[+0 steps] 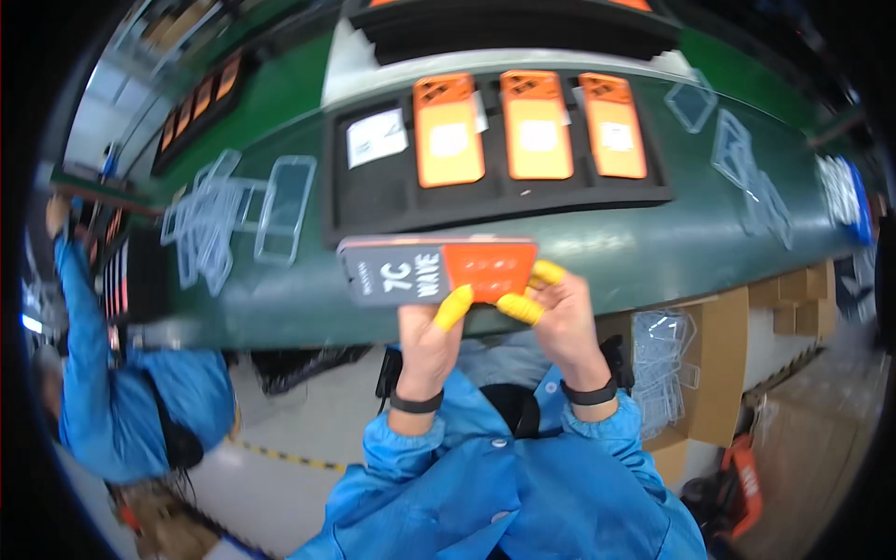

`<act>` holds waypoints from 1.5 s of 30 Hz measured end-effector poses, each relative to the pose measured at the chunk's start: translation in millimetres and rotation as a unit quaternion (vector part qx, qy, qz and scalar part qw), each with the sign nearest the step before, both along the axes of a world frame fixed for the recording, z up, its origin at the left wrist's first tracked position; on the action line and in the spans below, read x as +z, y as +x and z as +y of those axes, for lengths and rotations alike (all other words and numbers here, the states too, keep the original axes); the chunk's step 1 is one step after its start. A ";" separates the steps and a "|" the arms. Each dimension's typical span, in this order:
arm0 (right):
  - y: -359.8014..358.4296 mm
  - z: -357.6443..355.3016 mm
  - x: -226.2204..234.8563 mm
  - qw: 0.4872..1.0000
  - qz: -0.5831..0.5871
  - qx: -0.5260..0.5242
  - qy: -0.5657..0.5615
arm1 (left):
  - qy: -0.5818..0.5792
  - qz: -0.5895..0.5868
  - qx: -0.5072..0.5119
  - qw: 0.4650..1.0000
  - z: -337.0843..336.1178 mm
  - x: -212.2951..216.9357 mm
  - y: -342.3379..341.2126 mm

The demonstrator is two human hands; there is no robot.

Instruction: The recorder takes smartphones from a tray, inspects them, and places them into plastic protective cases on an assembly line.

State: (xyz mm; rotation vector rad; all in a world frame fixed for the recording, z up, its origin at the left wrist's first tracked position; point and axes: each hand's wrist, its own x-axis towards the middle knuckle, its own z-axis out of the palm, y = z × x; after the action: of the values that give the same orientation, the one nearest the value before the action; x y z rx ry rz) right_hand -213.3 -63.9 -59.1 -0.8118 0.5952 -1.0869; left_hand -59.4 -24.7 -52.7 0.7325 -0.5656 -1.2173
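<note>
A smartphone (397,277) is held sideways over the near edge of the green table, its front with grey and orange printed film facing up. My left hand (429,341) grips its lower edge, with a yellow finger cot on the thumb. My right hand (567,327) pinches its right end; yellow cots cover two of those fingertips. Fingers underneath the phone are hidden. Just beyond lies a black foam tray (373,203) with three orange phones (449,168) lying back up, white labels on them. The tray's leftmost slot holds a white card (377,138).
Clear plastic phone cases (217,222) are heaped left of the tray, and more cases (747,173) lie to the right. Black trays (523,33) are stacked at the back. An open carton (717,373) of clear cases stands lower right. A co-worker in blue (140,401) sits at left.
</note>
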 end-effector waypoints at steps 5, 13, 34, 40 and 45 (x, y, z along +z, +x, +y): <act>25.5 2.8 0.4 0.999 0.028 0.033 0.000 | 0.008 0.010 0.005 1.000 15.2 -1.3 25.1; 47.2 -2.3 14.1 0.999 0.033 0.015 0.022 | 0.006 -0.057 0.048 0.997 2.3 5.7 34.9; -56.1 11.6 14.0 0.992 0.080 -0.100 -0.008 | 0.263 -0.527 -0.148 0.795 -141.2 74.7 189.0; -81.0 5.3 7.2 0.988 0.096 -0.120 -0.024 | 0.255 -0.708 0.019 0.658 -122.1 83.8 155.3; -101.0 2.2 19.5 0.979 0.105 -0.171 -0.041 | 0.186 -0.808 0.084 0.552 -107.8 102.0 137.1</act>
State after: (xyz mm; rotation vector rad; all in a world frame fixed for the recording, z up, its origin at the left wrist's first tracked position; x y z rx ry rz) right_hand -314.3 -61.7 -39.6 -0.9244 0.8958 -1.3566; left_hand 77.7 -132.5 49.3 2.2209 -1.6816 -0.0656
